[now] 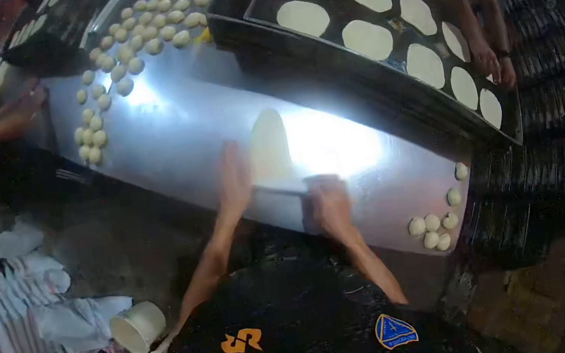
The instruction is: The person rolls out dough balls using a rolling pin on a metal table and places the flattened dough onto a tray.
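Observation:
A flat oval sheet of pale dough (269, 146) lies on the shiny metal table (192, 128). Just left of the dough, my left hand (233, 179) is blurred, its fingers stretched out and held together with nothing visible in them. My right hand (329, 201) is closed at the near right of the dough, also blurred. A thin dark rod (281, 191) runs along the dough's near edge into my right hand; its far end stops close to my left hand.
Many dough balls (151, 30) cover the table's far left, several more (430, 223) its right end. A black tray (353, 63) beyond holds flat dough rounds. A person's hands (496, 68) reach into it; another person's arm (18, 116) is at left. A white bucket (138, 328) stands lower left.

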`<state>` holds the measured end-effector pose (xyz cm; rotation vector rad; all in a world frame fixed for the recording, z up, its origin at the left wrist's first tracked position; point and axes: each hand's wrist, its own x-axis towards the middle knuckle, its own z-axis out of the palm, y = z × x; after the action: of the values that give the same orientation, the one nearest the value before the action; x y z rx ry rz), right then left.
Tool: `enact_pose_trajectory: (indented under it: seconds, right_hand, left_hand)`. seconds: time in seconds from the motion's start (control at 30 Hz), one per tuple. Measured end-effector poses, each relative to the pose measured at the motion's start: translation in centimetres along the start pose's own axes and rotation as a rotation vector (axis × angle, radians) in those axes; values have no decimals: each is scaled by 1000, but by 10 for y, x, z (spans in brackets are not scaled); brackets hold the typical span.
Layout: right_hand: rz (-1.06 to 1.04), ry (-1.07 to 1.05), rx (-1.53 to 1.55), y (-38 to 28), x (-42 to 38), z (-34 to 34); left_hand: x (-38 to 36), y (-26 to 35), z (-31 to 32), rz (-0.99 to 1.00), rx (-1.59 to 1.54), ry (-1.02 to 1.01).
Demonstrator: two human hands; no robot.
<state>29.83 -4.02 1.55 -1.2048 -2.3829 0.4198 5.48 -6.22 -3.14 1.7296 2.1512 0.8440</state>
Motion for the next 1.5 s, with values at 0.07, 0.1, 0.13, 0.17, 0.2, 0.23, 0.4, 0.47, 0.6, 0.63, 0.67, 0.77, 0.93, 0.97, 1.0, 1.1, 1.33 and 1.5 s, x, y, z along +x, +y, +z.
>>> enact_pose_trajectory:
  seconds: [0.07,0.1,0.13,0.17,0.2,0.23,0.4,0.47,0.6,0.63,0.67,0.77,0.93,0.97,1.0,1.1,1.33,1.5]
  right_hand:
    - [128,-77,-121,55,13,-23]
    - [239,-118,-144,101,15,-30]
    - [259,-80,-172,119,20,-41]
    - [280,-38,-199,126,28,-51]
    - [192,90,-340,126,34,-50]
    - [107,223,-477,120,42,-47]
    - [-117,80,48,61,112,26]
    - [-107,-133,85,58,149,54]
    - [-381,-407,250,71,177,55]
    - [-265,-629,543,67,176,44]
    - [44,-722,831,65,164,36]
    - [627,-734,1429,13,144,-25]
    - [285,-216,1471,24,208,-100]
    - [475,-112,1475,23,233,-127]
    - [368,-35,1479,40,259,-143]
    - [383,-143,1452,96,347,-163]
    - [609,-13,1047,153,451,-139]
    - [83,351,144,215,511,-72]
  left_hand:
    - [24,1,2,-9,-237,203]
    - [37,12,3,30,23,75]
    - [44,25,4,65,278,-56]
    - [49,35,5,59,270,-37]
    - [58,45,3,-84,186,-155]
    - [69,51,0,-220,100,-272]
    - [101,4,2,-356,-470,-382]
    - [95,3,-14,-156,-413,-390]
    - [75,5,-42,-218,-834,-555]
    - [72,3,-43,-360,-986,-551]
    - [65,3,-41,-526,-1122,-467]
    - [73,-11,-41,-634,-1281,-400]
    - [224,45,-127,-4,-928,-594]
    - [257,78,-147,134,-831,-521]
    - [297,94,-158,227,-771,-592]
    - [392,142,-151,177,-809,-677]
    - [498,149,-53,-83,-712,-459]
    - [521,124,-2,20,-470,-232]
